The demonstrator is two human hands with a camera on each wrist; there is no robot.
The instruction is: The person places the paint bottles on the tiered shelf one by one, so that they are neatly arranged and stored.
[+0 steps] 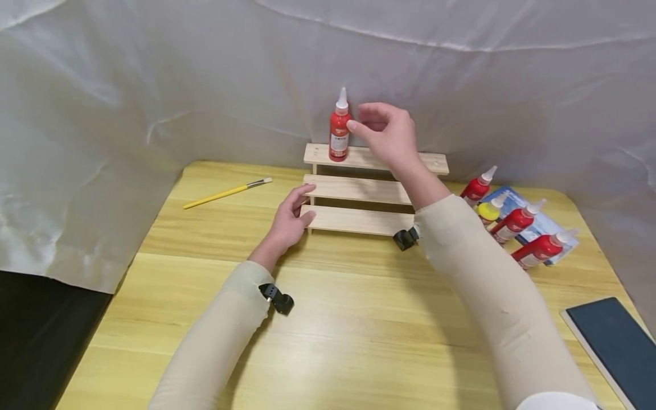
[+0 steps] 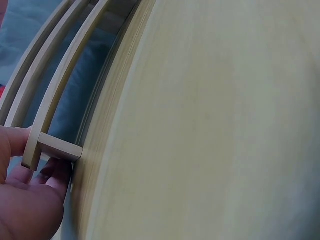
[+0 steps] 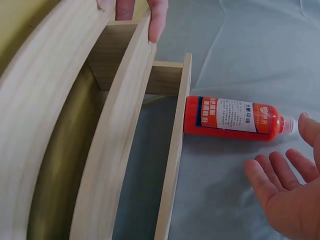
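A red bottle (image 1: pixel 339 135) with a white pointed nozzle stands upright near the left end of the top step of a three-step wooden rack (image 1: pixel 359 219). My right hand (image 1: pixel 389 134) is just right of the bottle, thumb and fingers spread apart. In the right wrist view, a gap shows between that hand (image 3: pixel 292 195) and the bottle (image 3: pixel 232 118). At the rack's left end, my left hand (image 1: pixel 289 219) holds the lower steps. The left wrist view shows its fingers (image 2: pixel 57 177) bent around the end of the rack (image 2: pixel 62 90).
Right of the rack are several more bottles, red ones (image 1: pixel 538 250) and a yellow one (image 1: pixel 489 212), by a blue-and-white packet (image 1: pixel 550 226). A yellow-handled paintbrush (image 1: pixel 225 193) lies at left. A dark flat tablet-like slab (image 1: pixel 615 341) lies at the right edge. Grey cloth (image 1: pixel 230 85) hangs behind the table.
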